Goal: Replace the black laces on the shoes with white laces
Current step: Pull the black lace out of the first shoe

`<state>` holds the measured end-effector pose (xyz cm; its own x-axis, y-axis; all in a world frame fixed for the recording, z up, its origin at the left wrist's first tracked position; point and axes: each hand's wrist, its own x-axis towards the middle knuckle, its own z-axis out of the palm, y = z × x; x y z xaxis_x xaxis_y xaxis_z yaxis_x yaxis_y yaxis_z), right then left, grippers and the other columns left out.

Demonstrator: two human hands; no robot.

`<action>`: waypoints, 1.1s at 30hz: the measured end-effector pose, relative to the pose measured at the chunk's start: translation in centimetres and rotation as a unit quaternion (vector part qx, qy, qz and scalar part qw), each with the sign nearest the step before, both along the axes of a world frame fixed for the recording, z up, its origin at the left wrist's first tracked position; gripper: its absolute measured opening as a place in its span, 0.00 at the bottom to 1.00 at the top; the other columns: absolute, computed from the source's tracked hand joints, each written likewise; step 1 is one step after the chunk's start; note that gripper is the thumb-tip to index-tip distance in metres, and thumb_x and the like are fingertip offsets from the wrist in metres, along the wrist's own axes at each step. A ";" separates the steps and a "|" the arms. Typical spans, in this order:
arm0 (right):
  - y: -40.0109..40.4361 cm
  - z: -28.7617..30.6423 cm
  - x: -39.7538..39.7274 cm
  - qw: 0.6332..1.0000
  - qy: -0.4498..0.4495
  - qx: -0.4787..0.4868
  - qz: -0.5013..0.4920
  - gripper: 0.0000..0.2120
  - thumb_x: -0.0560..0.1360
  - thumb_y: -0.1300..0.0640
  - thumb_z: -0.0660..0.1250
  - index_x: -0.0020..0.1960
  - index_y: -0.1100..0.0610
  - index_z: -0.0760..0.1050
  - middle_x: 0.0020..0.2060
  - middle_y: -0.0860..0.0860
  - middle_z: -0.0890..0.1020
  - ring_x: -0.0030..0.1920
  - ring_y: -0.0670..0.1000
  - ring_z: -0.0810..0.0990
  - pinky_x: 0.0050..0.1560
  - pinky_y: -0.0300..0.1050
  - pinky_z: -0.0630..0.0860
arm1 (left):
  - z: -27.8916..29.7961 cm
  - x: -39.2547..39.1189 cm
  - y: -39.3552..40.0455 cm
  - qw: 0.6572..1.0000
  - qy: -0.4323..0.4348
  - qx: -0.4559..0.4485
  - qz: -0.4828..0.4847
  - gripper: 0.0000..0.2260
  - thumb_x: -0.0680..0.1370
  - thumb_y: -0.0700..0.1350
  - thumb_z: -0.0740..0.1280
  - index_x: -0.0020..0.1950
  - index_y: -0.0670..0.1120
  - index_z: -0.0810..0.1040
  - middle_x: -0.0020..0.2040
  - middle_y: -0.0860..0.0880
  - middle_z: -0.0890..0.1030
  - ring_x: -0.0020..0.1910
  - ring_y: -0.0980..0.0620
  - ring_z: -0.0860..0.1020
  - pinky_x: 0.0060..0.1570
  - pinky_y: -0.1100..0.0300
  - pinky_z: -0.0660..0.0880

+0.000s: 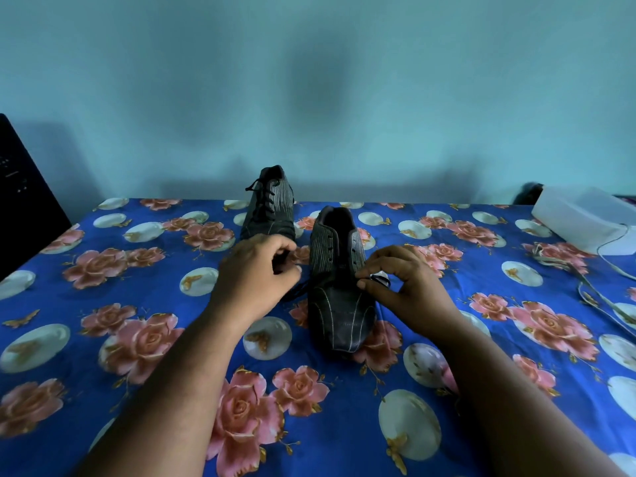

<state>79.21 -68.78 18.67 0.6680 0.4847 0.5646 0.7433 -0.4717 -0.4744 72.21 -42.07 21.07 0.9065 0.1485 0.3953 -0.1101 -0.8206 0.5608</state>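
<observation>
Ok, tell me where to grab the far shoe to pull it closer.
Grip the far shoe by its open collar, reaching over from above. It stands upright with its toe towards you, still laced in black, and the collar rim gives the fingers an edge to hook.

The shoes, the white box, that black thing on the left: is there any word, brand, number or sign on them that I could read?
None can be read.
Near black striped leather shoe: stitched lines only, no brand visible.
Far black striped shoe: no label visible.
White plastic box: plain, no print visible.
Black panel at the left edge: a few faint pale marks, too small and blurred to read.
Blue floral tablecloth: roses and butterflies, no text.
</observation>
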 end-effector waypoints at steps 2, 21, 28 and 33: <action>0.2 0.0 -0.2 1.000 -0.008 -0.006 0.011 0.08 0.76 0.44 0.70 0.53 0.41 0.83 0.50 0.40 0.79 0.57 0.50 0.76 0.56 0.43 0.71 | 0.0 0.0 -0.6 0.997 0.016 -0.014 -0.074 0.20 0.72 0.63 0.67 0.62 0.58 0.80 0.56 0.58 0.77 0.56 0.52 0.76 0.56 0.47 0.77; 0.9 0.5 -1.2 0.968 0.223 0.039 0.107 0.05 0.81 0.53 0.65 0.49 0.45 0.79 0.48 0.46 0.79 0.51 0.49 0.78 0.55 0.44 0.74 | -2.3 0.2 -1.8 0.975 0.166 -0.032 -0.144 0.49 0.62 0.83 0.58 0.80 0.65 0.54 0.82 0.60 0.52 0.81 0.57 0.54 0.76 0.39 0.58; 0.4 1.0 -1.6 0.907 0.344 0.169 0.178 0.07 0.83 0.60 0.61 0.51 0.62 0.75 0.42 0.47 0.79 0.46 0.45 0.77 0.51 0.39 0.74 | -2.3 0.2 -2.0 0.982 0.146 0.041 -0.111 0.47 0.64 0.82 0.54 0.81 0.64 0.55 0.82 0.56 0.55 0.81 0.54 0.55 0.75 0.38 0.58; 0.0 1.6 -1.8 0.848 0.416 0.272 0.185 0.11 0.81 0.51 0.65 0.51 0.59 0.78 0.44 0.55 0.81 0.46 0.51 0.79 0.52 0.46 0.74 | -2.2 0.3 -2.5 0.978 0.160 0.098 -0.087 0.48 0.63 0.83 0.49 0.81 0.65 0.53 0.83 0.57 0.52 0.81 0.52 0.53 0.75 0.39 0.53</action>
<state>77.42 -68.77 20.28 0.8038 0.5674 0.1789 0.0930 0.1772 -0.9798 72.49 -44.55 18.86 0.9933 -0.0696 0.0917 -0.1022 -0.9002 0.4234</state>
